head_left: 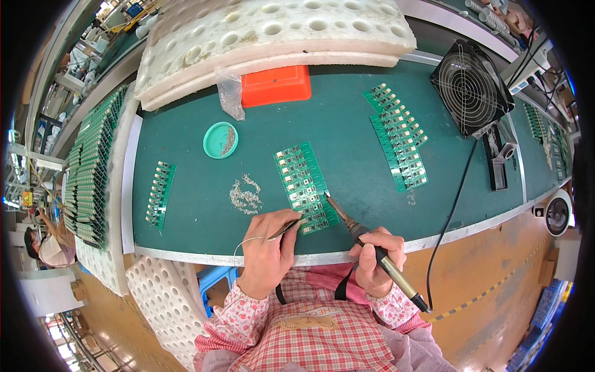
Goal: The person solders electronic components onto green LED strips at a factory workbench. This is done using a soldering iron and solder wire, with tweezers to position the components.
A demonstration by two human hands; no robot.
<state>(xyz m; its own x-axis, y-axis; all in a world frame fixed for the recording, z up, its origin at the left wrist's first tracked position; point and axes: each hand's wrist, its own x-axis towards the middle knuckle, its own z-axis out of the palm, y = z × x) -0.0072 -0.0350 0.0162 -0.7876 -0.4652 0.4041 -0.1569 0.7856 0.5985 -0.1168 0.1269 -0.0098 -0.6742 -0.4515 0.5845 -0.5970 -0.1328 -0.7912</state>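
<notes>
My right hand (379, 260) is closed round the handle of a soldering iron (400, 279). The iron's tip comes down at the right side of a green circuit board panel (304, 180) with rows of small white and dark components. At the panel's near left edge is my left hand (268, 248), its fingers pinching dark, thin metal tweezers (284, 230). A thin silvery wire (238, 245), like solder wire, curves out to the left of that hand. Left of the panel lies a loose scatter of tiny components (246, 195).
A round green dish (220, 140) holds small parts. Behind it are a clear bag (230, 96), a red bin (276, 85) and white foam slabs (273, 37). More boards lie left (160, 195) and right (400, 142). A black fan (469, 87) stands at the back right; a black cord (455, 211) crosses the bench edge.
</notes>
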